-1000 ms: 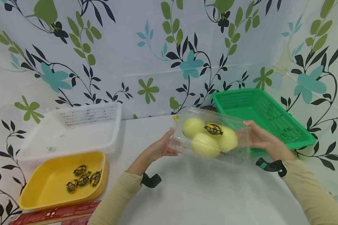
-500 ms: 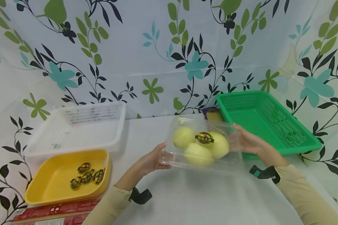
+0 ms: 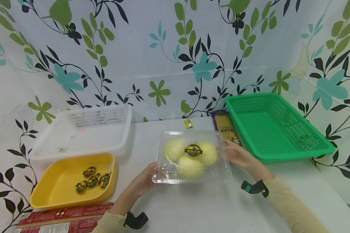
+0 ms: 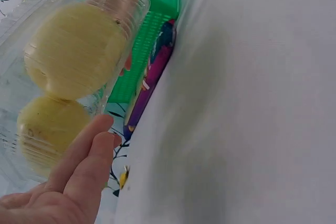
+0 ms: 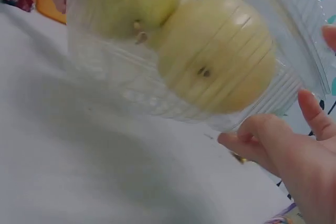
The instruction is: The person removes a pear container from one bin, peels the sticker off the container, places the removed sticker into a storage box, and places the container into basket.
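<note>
Currently, at far left, a white basket (image 3: 124, 136) is standing behind a yellow tray (image 3: 55, 184), where several loose labels (image 3: 92, 181) are lying; the left hand (image 3: 145, 179) is gripping the left end of a clear box (image 3: 169, 176), its fingers reaching fairly straight along the underside, its thumb mostly hidden; the box, containing three pale yellow-green fruits (image 3: 190, 167) and showing a dark sticker (image 3: 193, 150) on top, is hanging above the white table (image 3: 192, 210), directly between the hands; key relation, as judged: its long axis is running roughly left to right across the person's front, each hand touching one end, so neither is nearer; the right hand (image 3: 236, 153) is gripping the right end, fingers bending beneath, and is sitting somewhat farther from the body than the left; beyond it a packet (image 3: 225, 124) is lying beside a green basket (image 3: 275, 132), the right hand being nearer that basket, the left nearer the tray.
</note>
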{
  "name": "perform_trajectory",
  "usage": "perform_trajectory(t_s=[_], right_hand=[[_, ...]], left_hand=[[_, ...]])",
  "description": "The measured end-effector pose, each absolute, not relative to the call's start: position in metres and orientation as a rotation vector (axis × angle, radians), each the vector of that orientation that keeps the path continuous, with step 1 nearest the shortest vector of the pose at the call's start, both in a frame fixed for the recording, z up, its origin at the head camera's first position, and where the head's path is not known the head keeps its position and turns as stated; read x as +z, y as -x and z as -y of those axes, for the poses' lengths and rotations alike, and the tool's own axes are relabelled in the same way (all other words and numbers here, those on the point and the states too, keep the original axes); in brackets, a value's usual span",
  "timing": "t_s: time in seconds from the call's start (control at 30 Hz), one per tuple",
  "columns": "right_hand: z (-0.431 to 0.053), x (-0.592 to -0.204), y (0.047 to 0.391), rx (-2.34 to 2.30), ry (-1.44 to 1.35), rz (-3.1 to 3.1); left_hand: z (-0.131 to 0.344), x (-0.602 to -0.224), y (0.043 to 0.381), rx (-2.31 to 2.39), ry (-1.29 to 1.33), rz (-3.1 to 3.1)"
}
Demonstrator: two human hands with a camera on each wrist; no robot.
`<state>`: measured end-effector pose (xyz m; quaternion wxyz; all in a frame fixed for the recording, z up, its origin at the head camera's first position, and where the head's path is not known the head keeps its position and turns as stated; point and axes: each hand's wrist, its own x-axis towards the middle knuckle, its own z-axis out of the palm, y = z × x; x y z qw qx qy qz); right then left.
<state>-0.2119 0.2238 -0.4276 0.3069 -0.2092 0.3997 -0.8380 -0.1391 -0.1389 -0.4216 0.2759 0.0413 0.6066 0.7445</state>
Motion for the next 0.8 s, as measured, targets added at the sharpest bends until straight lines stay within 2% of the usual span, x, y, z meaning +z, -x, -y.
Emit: perform_trajectory(t_s=[0.13,0.33,0.53,0.8], right_hand=[[-0.212,-0.440,0.207,-2.191,0.590,-1.273],[-0.195,-0.452,0.201,-2.188,0.494,-1.457],[-0.189,-0.455,0.194,-2.109,0.325,-1.636],[-0.182,-0.454,0.188,-2.018,0.262,-1.791]], left_hand=[[0.145,-0.432,0.127,2.068,-0.070,-1.572],[0.154,-0.440,0.117,2.081,0.014,-1.644],[0.162,-0.445,0.114,2.106,0.099,-1.681],[0.163,-0.451,0.098,2.163,0.127,-1.658]])
